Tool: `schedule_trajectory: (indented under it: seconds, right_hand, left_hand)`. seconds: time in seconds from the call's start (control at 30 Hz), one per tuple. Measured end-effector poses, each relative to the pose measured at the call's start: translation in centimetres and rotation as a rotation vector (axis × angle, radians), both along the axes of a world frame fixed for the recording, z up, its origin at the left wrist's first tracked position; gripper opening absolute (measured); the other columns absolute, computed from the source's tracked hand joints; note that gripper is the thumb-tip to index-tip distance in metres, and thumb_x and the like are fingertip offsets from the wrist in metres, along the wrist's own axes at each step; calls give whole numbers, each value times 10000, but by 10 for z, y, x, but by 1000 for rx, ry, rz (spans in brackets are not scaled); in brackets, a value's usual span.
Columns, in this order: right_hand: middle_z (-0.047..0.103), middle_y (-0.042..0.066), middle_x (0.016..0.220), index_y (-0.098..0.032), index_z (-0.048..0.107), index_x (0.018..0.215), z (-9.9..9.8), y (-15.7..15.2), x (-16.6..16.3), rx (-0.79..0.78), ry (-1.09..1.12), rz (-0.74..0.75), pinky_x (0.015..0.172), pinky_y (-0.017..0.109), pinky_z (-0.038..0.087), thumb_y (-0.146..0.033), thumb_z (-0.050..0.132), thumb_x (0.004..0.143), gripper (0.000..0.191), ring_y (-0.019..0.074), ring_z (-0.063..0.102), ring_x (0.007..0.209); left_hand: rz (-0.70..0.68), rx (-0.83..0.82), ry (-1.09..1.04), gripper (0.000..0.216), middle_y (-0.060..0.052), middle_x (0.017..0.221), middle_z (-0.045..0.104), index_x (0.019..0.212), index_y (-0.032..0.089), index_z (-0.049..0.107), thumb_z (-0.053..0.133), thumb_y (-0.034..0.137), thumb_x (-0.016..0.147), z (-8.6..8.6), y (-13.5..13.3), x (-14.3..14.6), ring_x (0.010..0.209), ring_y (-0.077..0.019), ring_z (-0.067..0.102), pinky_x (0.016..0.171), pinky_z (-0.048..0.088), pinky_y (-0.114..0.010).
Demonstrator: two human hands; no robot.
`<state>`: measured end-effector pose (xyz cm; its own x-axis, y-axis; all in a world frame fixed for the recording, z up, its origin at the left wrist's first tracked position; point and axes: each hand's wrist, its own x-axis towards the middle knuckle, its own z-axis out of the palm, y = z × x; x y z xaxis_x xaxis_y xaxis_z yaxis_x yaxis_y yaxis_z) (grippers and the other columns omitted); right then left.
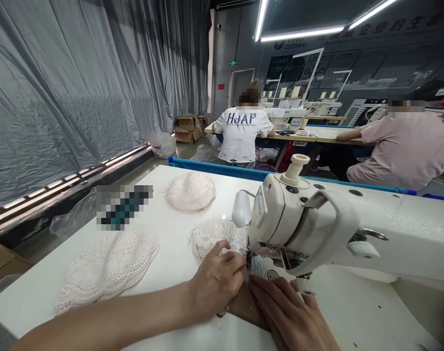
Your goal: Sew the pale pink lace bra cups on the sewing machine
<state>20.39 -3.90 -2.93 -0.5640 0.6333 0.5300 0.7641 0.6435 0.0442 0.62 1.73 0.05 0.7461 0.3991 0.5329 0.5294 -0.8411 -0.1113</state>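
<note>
A white sewing machine [280,209] stands at the right, its needle area partly hidden behind my hands. My left hand [220,273] is closed with bent fingers on the near edge of a white lace piece [211,234], just left of the needle. My right hand [291,309] lies with fingers stretched forward, fingertips close to the needle and almost meeting the left fingers; its thumb is hidden. Between the hands shows a brown flat surface [247,307]. Whether the right fingertips touch the lace cannot be made out.
On the white tabletop [171,243] lie a stack of scalloped lace pieces [108,268] and a round, pale pink pile [191,191] with loose threads. A blurred dark object [125,207] is at the left edge. Two people sit beyond, near other sewing machines [290,117].
</note>
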Motion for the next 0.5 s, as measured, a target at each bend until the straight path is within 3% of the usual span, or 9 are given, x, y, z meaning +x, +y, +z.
schedule_trajectory:
  seconds: [0.1, 0.23, 0.37, 0.47, 0.5]
  right_hand:
    - [656, 80, 1170, -181, 620, 1137, 5, 2, -1, 17, 6, -42, 780, 373, 367, -140, 330, 937, 355, 182, 641, 760]
    - [689, 73, 1086, -187, 637, 1056, 18, 6, -8, 33, 38, -23, 748, 339, 382, -143, 352, 944, 310, 180, 642, 811]
    - [705, 39, 863, -182, 625, 859, 42, -8, -19, -1, 117, 174, 712, 316, 401, -167, 304, 982, 344, 159, 612, 788]
    - [635, -28, 690, -187, 607, 806, 55, -34, -25, -74, -48, 369, 641, 258, 436, -236, 385, 978, 285, 110, 563, 647]
    - [632, -39, 723, -188, 614, 858, 57, -44, -26, -95, -120, 390, 650, 239, 456, -250, 431, 967, 222, 95, 568, 656]
  left_hand:
    - [41, 6, 29, 225, -11, 874, 609, 866, 136, 591, 407, 7, 882, -1, 6, -1, 780, -95, 567, 920, 359, -338]
    - [67, -37, 40, 249, -2, 917, 606, 957, 172, 579, 368, 48, 914, 1, 15, -2, 819, -97, 569, 947, 351, -351]
    - [67, -112, 14, 214, -69, 1105, 598, 1084, 170, 553, 403, 155, 931, -3, 17, -7, 1016, -162, 545, 908, 369, -375]
    - [149, -87, 37, 283, -98, 1256, 544, 1192, 203, 519, 399, 208, 936, -15, 14, -15, 1193, -243, 453, 902, 356, -421]
    - [156, -71, 64, 311, -99, 1282, 534, 1233, 215, 496, 383, 239, 944, -20, 11, -19, 1208, -255, 443, 901, 354, -436]
